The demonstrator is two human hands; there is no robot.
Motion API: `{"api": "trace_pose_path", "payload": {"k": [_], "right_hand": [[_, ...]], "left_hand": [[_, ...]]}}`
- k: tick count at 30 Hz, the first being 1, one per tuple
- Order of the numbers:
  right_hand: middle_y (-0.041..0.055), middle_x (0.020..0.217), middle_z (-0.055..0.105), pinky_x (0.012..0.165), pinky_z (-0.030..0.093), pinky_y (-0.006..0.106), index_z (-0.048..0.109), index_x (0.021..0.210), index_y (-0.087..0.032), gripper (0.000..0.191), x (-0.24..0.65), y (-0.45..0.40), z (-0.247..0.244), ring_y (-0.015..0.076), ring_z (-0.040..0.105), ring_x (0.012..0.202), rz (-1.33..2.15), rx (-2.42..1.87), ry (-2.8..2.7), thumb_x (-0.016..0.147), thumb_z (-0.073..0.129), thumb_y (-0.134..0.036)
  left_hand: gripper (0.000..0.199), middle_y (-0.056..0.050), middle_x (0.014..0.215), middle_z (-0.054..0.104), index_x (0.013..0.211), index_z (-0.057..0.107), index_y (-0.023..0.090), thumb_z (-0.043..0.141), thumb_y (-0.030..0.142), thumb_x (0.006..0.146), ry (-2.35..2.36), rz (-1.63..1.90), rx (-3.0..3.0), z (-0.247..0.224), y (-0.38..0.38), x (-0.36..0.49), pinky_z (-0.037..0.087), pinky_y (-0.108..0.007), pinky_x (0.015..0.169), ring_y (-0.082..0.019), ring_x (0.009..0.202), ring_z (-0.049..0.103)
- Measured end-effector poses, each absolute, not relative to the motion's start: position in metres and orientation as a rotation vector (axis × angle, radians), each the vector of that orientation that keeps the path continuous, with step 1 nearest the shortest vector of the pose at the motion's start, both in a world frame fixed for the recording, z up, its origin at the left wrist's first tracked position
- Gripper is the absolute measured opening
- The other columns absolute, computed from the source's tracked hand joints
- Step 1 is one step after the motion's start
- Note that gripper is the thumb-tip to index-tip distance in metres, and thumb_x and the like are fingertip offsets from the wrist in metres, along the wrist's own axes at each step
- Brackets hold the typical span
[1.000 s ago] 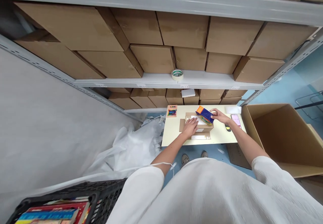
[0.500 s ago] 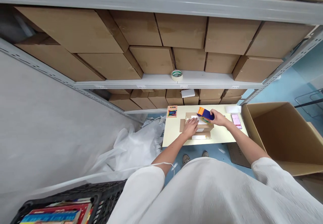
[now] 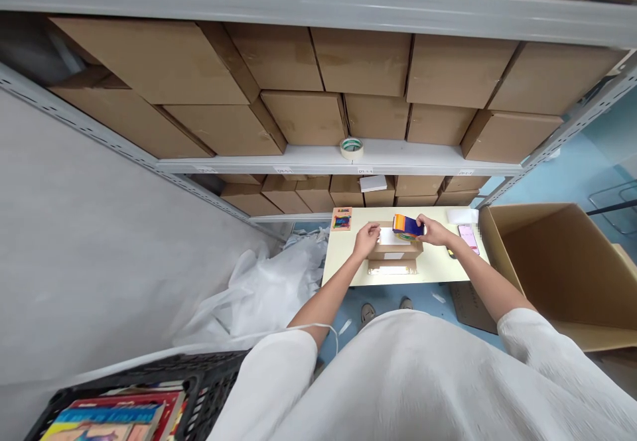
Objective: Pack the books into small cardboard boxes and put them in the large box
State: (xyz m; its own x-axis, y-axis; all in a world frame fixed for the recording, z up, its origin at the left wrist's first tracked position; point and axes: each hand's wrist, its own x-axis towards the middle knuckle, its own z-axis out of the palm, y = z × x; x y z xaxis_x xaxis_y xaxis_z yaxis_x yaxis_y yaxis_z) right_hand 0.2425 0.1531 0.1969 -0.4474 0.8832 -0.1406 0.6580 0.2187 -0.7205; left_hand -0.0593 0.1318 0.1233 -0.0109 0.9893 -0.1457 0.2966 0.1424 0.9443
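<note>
A small cardboard box (image 3: 395, 254) sits on the pale yellow table (image 3: 343, 265), a white sheet (image 3: 389, 237) on its top and a flap spread towards me. My right hand (image 3: 432, 230) grips a dark blue and orange tape dispenser (image 3: 407, 226), holding it over the right part of the box; a rounded green and yellow edge shows beneath it. At the box's left top edge is my left hand (image 3: 367, 239), its fingers closed in a pinch; what lies between them is too small to make out.
A colourful card (image 3: 342, 219) lies at the table's back left, and a phone (image 3: 468, 239) at the right. A large open carton (image 3: 557, 262) stands right of the table. Shelves of boxes rise behind, with a tape roll (image 3: 352, 148). White plastic sheeting (image 3: 263, 288) lies left; a black crate (image 3: 213, 388) holds books.
My left hand has lifted off the top of the box and moved left to its edge, fingers now pinched. The tape dispenser has turned slightly in my right hand.
</note>
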Motion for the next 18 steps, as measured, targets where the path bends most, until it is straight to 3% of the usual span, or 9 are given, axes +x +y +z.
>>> {"api": "trace_pose_path", "payload": {"k": [2, 6, 11, 18], "right_hand": [[-0.0040, 0.094, 0.061, 0.075, 0.041, 0.029, 0.042, 0.098, -0.029, 0.041, 0.243, 0.153, 0.197, 0.0184, 0.051, 0.081, 1.055, -1.445, -2.202, 0.069, 0.070, -0.034], [-0.0039, 0.094, 0.062, 0.074, 0.042, 0.029, 0.042, 0.097, -0.028, 0.040, 0.241, 0.152, 0.198, 0.0178, 0.051, 0.079, 1.058, -1.438, -2.211, 0.070, 0.070, -0.033], [-0.0035, 0.094, 0.064, 0.076, 0.043, 0.029, 0.044, 0.099, -0.028, 0.041, 0.241, 0.152, 0.199, 0.0191, 0.055, 0.082, 1.044, -1.425, -2.219, 0.069, 0.071, -0.030], [-0.0030, 0.094, 0.062, 0.075, 0.041, 0.028, 0.042, 0.097, -0.028, 0.039, 0.239, 0.153, 0.200, 0.0187, 0.052, 0.083, 1.035, -1.401, -2.262, 0.069, 0.068, -0.026]], "left_hand": [[0.027, -0.008, 0.102, 0.082, 0.117, 0.072, 0.019, 0.070, 0.035, 0.095, 1.430, 0.947, 1.114, 0.137, 0.141, -0.058, 0.065, -0.037, 0.087, -0.022, 0.093, 0.079], [0.031, -0.009, 0.097, 0.081, 0.110, 0.067, 0.020, 0.082, 0.036, 0.089, 1.338, 0.928, 0.990, 0.161, 0.151, -0.048, 0.060, -0.029, 0.073, -0.019, 0.083, 0.079], [0.040, -0.009, 0.092, 0.081, 0.106, 0.063, 0.020, 0.091, 0.034, 0.081, 1.334, 0.861, 0.929, 0.175, 0.153, -0.034, 0.059, -0.029, 0.072, -0.020, 0.082, 0.079], [0.042, 0.000, 0.073, 0.073, 0.101, 0.060, 0.021, 0.088, 0.016, 0.071, 1.387, 0.835, 0.973, 0.172, 0.161, -0.029, 0.055, -0.030, 0.069, -0.018, 0.069, 0.072]]}}
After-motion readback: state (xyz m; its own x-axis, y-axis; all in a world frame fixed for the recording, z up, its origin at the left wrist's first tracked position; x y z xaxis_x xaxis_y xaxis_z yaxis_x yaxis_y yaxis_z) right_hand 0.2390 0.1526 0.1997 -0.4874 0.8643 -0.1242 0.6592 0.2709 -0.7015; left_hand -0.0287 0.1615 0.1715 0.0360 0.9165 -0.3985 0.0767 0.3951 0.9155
